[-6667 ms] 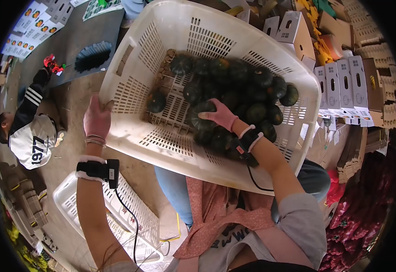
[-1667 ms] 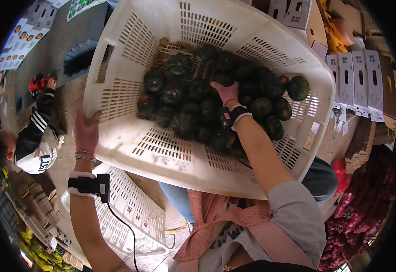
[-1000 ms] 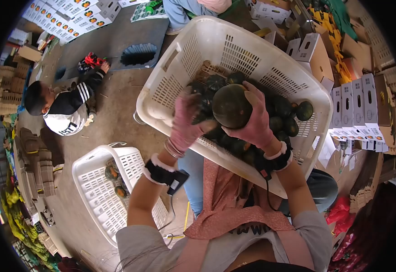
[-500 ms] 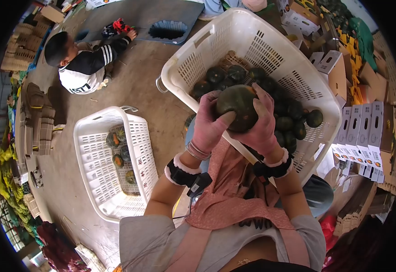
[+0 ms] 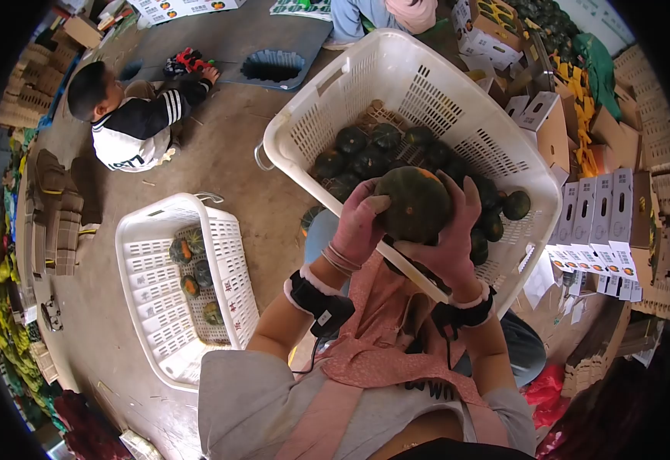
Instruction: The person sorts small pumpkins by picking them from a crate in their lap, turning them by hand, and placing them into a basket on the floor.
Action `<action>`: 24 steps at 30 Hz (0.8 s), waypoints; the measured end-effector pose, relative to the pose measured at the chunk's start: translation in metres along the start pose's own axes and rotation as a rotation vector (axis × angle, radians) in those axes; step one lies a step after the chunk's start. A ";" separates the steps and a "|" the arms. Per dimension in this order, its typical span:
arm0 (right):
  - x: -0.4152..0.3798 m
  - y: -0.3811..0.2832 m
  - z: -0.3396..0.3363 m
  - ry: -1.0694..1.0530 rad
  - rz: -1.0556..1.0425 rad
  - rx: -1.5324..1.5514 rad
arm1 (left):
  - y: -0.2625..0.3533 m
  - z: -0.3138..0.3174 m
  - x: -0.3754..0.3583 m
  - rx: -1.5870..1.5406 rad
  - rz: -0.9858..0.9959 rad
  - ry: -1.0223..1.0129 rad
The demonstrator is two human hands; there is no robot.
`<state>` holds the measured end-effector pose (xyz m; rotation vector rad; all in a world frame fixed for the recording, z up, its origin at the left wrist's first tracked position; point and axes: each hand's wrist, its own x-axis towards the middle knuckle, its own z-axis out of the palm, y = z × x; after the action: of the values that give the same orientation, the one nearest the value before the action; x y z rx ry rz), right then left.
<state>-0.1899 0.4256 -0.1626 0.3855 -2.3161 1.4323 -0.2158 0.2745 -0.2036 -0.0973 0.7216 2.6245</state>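
Head view: the floor (image 5: pixel 227 165) is bare grey-brown concrete in a packing space crowded with cardboard; taking the large white basket (image 5: pixel 327 103) as the landmark, printed white cartons (image 5: pixel 607 211) stand in a row to its right, brown cartons (image 5: pixel 553 126) lie just beyond its far right corner, and flat stacked cardboard (image 5: pixel 62 222) lines the room's edge well to its left; a grey mat (image 5: pixel 220 42) lies beyond its far left corner. Two white slotted baskets are in view: the large one, tilted and holding a pile of dark green squashes (image 5: pixel 365 146), too heaped to count exactly, and a smaller basket (image 5: pixel 151 307) on the floor to its left with about five squashes (image 5: pixel 189 264) inside. One squash (image 5: pixel 415 203), dark green with an orange patch, is lifted above the large basket's near rim, gripped between both gloved hands: the left hand (image 5: pixel 358 222) presses its left side with fingers wrapped on it; the right hand (image 5: pixel 457 238) cups it from the right and below. Two other people are present: one crouched (image 5: pixel 135 126) on the floor left of the large basket; one (image 5: pixel 373 11) beyond its far rim.
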 end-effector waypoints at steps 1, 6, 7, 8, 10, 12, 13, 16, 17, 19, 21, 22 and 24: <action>-0.003 0.000 -0.007 0.000 0.081 0.074 | -0.006 -0.006 0.005 -0.058 -0.031 -0.043; -0.033 0.031 -0.031 -0.311 0.489 0.450 | 0.005 -0.005 -0.016 -0.137 0.071 -0.219; -0.044 0.036 -0.026 -0.462 0.464 0.258 | 0.003 -0.016 -0.020 -0.172 0.095 -0.243; -0.053 0.041 -0.022 -0.610 0.411 0.066 | -0.007 -0.033 -0.026 -0.237 0.096 -0.094; -0.083 0.047 -0.010 -0.763 0.232 -0.235 | -0.004 -0.050 -0.040 -0.296 0.093 -0.158; -0.096 0.068 0.000 -0.844 0.134 -0.335 | 0.003 -0.049 -0.083 -0.235 0.146 -0.016; -0.088 0.070 0.006 -0.879 0.164 -0.365 | -0.007 -0.062 -0.093 -0.196 0.168 0.055; -0.077 0.074 0.010 -0.894 0.135 -0.296 | -0.018 -0.059 -0.149 -0.285 0.210 0.065; -0.078 0.083 0.007 -0.893 0.112 -0.262 | -0.029 -0.068 -0.165 -0.230 0.264 0.060; -0.076 0.086 0.007 -0.973 0.160 -0.221 | -0.049 -0.072 -0.200 -0.207 0.451 0.075; -0.074 0.080 0.006 -0.995 0.282 -0.148 | -0.070 -0.071 -0.238 -0.323 0.591 0.238; -0.074 0.081 0.005 -1.009 0.252 -0.163 | -0.081 -0.069 -0.254 -0.366 0.656 0.299; -0.069 0.089 0.008 -1.021 0.196 -0.186 | -0.103 -0.077 -0.291 -0.483 0.778 0.459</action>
<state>-0.1676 0.4597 -0.2682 1.0457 -3.3194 1.2221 0.0881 0.2079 -0.2687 -0.7038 0.2479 3.5381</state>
